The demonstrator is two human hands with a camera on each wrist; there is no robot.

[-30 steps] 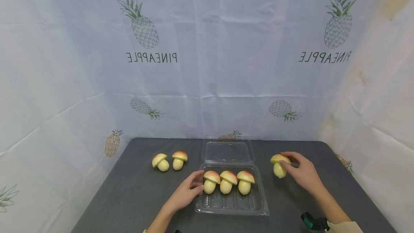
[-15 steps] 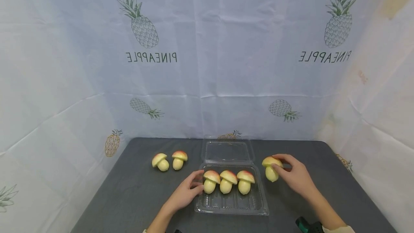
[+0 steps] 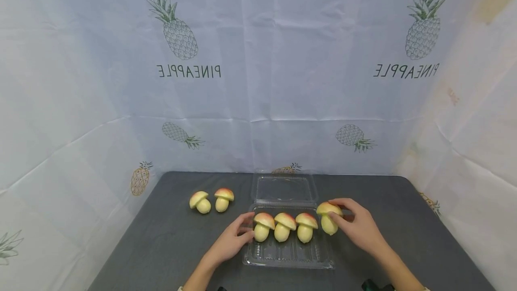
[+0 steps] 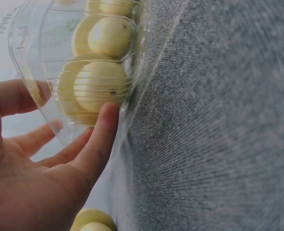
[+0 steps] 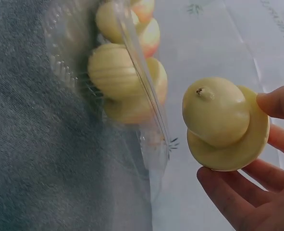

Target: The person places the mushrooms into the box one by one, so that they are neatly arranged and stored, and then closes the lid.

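Observation:
In the head view a clear plastic clamshell container (image 3: 288, 262) lies with its lid folded back, a row of three toy mushrooms (image 3: 282, 232) inside. My left hand (image 3: 230, 241) holds its left side; in the left wrist view the thumb is at the rim and a finger (image 4: 103, 127) touches the outer wall. Pinched by the cap in my right hand (image 3: 359, 226) is another toy mushroom (image 3: 329, 223), beside the rightmost one in the row and over the container's right edge. The right wrist view shows that mushroom's round stem (image 5: 216, 110) facing the camera, apart from the container.
Two more toy mushrooms, one tilted (image 3: 200, 202) and one upright (image 3: 223, 200), sit on the dark table (image 3: 161, 246) at the back left. The transparent lid (image 3: 284, 189) leans back behind the tray. Pineapple-print cloth (image 3: 258, 80) encloses the table's back and sides.
My right hand has carried its mushroom leftward and slightly nearer, from the table's right side to the container's right edge. The left hand and the row of mushrooms stay where they were.

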